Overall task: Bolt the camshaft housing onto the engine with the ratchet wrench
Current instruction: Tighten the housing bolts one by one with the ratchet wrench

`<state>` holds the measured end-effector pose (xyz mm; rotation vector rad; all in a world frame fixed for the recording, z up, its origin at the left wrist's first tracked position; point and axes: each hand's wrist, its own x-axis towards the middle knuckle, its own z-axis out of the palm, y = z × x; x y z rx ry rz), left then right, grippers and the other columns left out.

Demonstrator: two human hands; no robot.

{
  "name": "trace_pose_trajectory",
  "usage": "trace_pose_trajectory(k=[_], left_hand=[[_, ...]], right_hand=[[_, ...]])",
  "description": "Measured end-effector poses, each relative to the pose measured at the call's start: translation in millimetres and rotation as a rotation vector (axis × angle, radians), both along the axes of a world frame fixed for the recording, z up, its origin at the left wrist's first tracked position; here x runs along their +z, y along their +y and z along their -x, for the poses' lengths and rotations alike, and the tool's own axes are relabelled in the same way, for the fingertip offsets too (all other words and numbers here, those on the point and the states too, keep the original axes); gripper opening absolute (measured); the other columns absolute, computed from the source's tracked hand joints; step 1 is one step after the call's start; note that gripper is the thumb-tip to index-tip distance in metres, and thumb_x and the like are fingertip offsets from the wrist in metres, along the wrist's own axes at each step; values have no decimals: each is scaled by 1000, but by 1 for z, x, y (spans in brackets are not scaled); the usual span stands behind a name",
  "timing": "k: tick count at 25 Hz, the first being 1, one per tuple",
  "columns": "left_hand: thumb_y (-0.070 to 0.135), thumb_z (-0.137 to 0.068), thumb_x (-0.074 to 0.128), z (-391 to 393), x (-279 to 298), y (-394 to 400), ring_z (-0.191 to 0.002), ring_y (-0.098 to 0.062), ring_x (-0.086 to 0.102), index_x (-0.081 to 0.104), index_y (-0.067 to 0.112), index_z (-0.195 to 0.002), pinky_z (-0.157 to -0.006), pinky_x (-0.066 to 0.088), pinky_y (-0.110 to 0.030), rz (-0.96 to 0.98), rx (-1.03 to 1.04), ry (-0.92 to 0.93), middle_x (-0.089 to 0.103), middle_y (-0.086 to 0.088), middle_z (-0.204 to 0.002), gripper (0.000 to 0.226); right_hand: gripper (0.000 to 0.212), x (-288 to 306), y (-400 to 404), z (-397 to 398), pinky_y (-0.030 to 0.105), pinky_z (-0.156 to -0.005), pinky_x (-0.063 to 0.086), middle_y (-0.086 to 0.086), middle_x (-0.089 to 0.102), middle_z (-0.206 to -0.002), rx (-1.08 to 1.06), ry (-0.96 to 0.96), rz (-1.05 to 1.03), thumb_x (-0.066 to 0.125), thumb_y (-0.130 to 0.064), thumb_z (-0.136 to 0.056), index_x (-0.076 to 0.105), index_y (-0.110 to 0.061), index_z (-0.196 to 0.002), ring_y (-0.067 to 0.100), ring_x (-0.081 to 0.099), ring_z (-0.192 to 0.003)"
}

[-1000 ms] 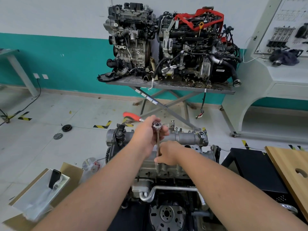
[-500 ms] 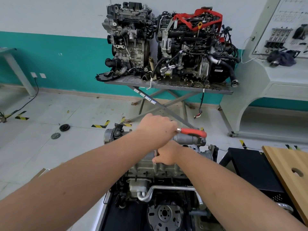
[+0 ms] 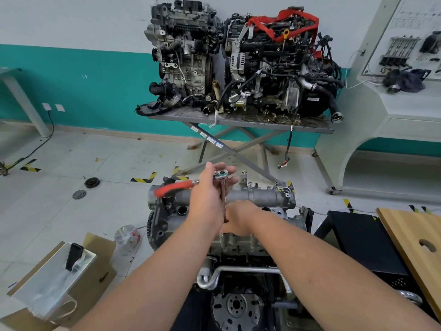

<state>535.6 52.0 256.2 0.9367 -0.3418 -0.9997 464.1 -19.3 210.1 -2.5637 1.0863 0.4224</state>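
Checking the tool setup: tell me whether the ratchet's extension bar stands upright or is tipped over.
Upright: the extension bar runs nearly straight down from the ratchet head into the right hand at the camshaft housing.

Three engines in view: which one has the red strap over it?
The right-hand engine on the far table, beside the wall. A red strap lies across its top. Its left neighbour and the engine under the hands have none.

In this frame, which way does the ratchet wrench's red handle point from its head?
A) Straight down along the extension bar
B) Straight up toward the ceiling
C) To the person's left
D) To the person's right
C: the red handle runs leftward from the ratchet head, which the left hand cups, while the right hand holds the extension bar lower down.
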Motion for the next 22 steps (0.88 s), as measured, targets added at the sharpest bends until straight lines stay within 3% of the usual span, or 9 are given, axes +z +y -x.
trace_pose_trajectory(k=[3,5,9,13,16,18,20,22], left_hand=[[32,-102,46,-20,9,-6,-67,-21,70,59,14,-99,-69,50,-33,-207,-120,-49,73,-7,-77,22],[29,-100,47,-26,18,-8,-69,-22,73,54,13,-97,-69,51,-34,-337,-213,-212,73,-5,-71,18],[29,-100,43,-30,47,-11,-57,-12,71,53,11,-89,-53,43,-25,-556,-363,-747,74,-2,-68,23],[29,-103,37,-22,60,-20,-69,-23,63,57,11,-89,-58,42,-29,-630,-478,-1627,68,-1,-79,31],[38,-103,40,-15,51,-17,-80,-20,55,50,21,-92,-63,38,-32,-503,-464,-2091,53,1,-90,23],[45,-100,44,-18,41,-15,-95,-20,52,61,23,-98,-76,37,-34,-333,-338,-2287,47,3,-96,28],[46,-94,46,-21,27,-10,-101,-21,52,70,22,-86,-82,36,-37,-105,-111,-2318,54,2,-99,35],[49,-88,46,-20,11,-4,-103,-25,58,70,19,-72,-81,39,-38,84,144,-2188,63,0,-103,42]], right_hand=[[35,2,1,3,36,-82,52,9,68,-105,21,8,-3,68,-41,-88,68,-12,-107,29,64,-98],[38,3,2,5,37,-85,53,5,69,-102,90,35,-15,61,-46,-93,70,-12,-106,25,65,-96],[34,5,0,9,37,-87,53,0,71,-98,142,26,-42,59,-45,-94,72,-15,-106,19,64,-94],[33,4,-1,8,39,-91,51,1,68,-103,138,17,-47,62,-44,-93,68,-15,-107,20,62,-98],[33,2,1,6,38,-85,52,0,69,-93,142,22,-16,62,-43,-92,69,-13,-104,19,62,-90],[33,2,0,11,36,-81,52,0,70,-91,104,-14,-36,63,-43,-92,69,-13,-104,16,60,-85],[31,6,0,18,36,-82,52,1,72,-95,98,-27,-31,63,-42,-92,70,-14,-104,17,63,-88],[28,4,9,7,40,-84,52,2,72,-97,80,-52,66,62,-37,-93,70,-13,-105,19,66,-91]])
